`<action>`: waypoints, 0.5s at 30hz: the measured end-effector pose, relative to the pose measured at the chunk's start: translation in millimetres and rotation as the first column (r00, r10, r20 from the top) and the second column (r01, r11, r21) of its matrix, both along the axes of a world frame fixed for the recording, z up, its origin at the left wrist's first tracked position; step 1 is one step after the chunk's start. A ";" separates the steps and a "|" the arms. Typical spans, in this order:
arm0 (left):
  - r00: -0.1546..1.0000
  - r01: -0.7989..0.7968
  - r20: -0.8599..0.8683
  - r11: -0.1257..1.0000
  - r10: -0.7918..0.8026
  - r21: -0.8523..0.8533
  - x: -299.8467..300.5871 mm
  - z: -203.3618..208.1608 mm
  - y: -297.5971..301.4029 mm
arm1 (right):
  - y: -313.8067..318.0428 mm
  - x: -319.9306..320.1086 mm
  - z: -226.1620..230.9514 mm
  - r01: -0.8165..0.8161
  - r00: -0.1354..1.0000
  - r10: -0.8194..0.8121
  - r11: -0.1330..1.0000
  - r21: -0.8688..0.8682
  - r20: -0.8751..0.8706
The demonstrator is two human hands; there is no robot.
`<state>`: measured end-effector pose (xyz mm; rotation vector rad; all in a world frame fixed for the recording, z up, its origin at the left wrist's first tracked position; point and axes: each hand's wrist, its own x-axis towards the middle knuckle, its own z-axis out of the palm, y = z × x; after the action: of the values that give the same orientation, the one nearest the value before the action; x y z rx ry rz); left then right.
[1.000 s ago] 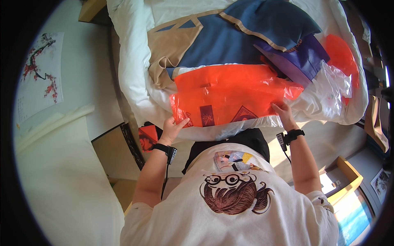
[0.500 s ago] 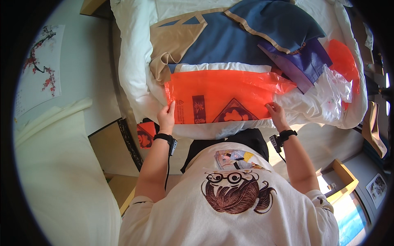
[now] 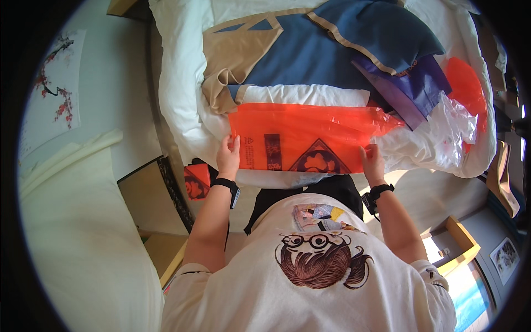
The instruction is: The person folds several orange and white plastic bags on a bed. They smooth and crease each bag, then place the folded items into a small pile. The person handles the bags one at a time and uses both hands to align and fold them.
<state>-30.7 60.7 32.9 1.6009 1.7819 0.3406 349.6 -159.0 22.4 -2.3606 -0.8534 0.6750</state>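
A red plastic bag (image 3: 293, 130) with dark printing lies spread flat and wide along the near edge of the bed. My left hand (image 3: 228, 155) pinches its left edge, thumb on top. At the bag's right side my right hand (image 3: 373, 162) is closed on the edge near the lower corner. The bag's far right end is crumpled and narrows toward a clear plastic bag (image 3: 451, 130). Just beyond it lie a blue and tan garment (image 3: 310, 55) and a purple bag (image 3: 412, 88).
White bedding (image 3: 182, 99) covers the bed under these things. Another red bag (image 3: 467, 86) rests at its right side. A small red printed packet (image 3: 197, 181) is below the bed's left edge. Pale cloth (image 3: 83, 221) hangs at the left, and a wooden frame (image 3: 462, 243) stands at the lower right.
The red bag's far edge has come nearer to me and now lies straighter. My right hand has shifted slightly lower along the bag's right edge; my left hand keeps its hold.
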 end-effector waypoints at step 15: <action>0.480 0.839 -0.115 0.417 -0.869 0.350 173.3 26.9 42.2 | 81.3 58.0 50.6 -0.520 0.704 0.583 0.812 -0.265 0.405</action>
<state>142.6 102.9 59.8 2.4928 0.6058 0.2229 407.6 -77.7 73.1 -2.4201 -1.8454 0.3684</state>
